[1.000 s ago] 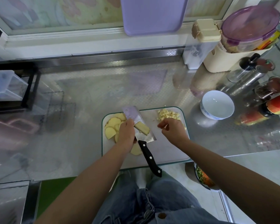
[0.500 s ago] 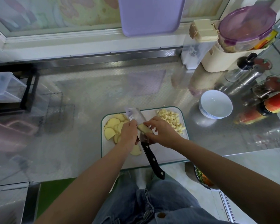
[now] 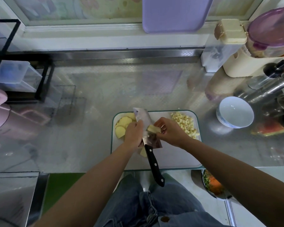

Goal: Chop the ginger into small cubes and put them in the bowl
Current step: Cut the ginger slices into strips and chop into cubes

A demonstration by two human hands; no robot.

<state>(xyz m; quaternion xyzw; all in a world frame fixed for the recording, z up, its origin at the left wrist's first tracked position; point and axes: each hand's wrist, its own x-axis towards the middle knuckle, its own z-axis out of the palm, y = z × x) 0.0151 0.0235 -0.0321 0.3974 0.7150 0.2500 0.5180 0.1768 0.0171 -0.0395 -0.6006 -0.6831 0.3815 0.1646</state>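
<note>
The white cutting board (image 3: 170, 154) lies on the steel worktop (image 3: 97, 95), at its near edge. A cleaver (image 3: 141, 116) lies slantwise across the middle of the board, and its black handle juts out past the board's near edge. The left hand (image 3: 132, 134) grips the blade from the left, fingers curled over it. The right hand (image 3: 170, 132) pinches a ginger piece (image 3: 152, 128) that rests on the flat of the blade, between the two hands. Ginger slices (image 3: 124, 123) are stacked in the board's far left corner (one more peeks out under the handle). The ginger cubes (image 3: 185, 124) are heaped in its far right corner. The white bowl (image 3: 234, 112) stands on the worktop just right of the board, apart from it.
</note>
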